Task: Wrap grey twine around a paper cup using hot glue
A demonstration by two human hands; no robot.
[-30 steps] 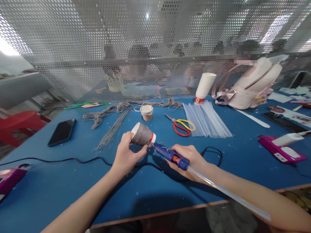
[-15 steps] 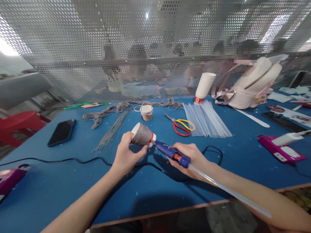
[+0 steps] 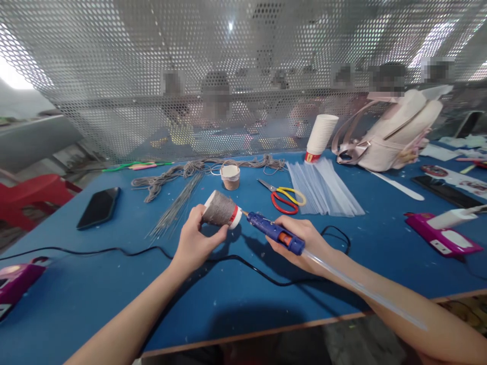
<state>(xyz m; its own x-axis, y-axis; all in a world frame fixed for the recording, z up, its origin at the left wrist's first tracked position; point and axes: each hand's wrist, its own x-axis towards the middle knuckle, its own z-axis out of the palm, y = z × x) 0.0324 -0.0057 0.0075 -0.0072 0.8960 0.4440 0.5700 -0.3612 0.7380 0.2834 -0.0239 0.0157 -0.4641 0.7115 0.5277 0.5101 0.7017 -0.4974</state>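
Tilted on its side above the blue table, a paper cup [image 3: 219, 209] is wound with grey cord, leaving a red and white band bare at one end. My left hand [image 3: 198, 235] is closed around this cup, thumb underneath and fingers on the far side. In my right hand [image 3: 300, 242] is a blue hot glue gun [image 3: 274, 233], its tip pointing at the cup's bare end, slightly apart from it. A long clear glue stick [image 3: 365, 289] sticks out of the gun's back over my right forearm.
Behind the cup stand a small brown-and-white cup [image 3: 230, 178], grey cord [image 3: 152, 185] and thin wires [image 3: 175, 208]. Scissors [image 3: 285, 196], clear strips [image 3: 323, 190], stacked paper cups [image 3: 321, 136] and a backpack [image 3: 395, 134] lie further right. A phone [image 3: 99, 208] is left; a black cable [image 3: 243, 261] crosses the table.
The glue gun has drawn back to the right, so its tip is now off the cup. The cup has turned a little in my left hand, showing more of the red band.
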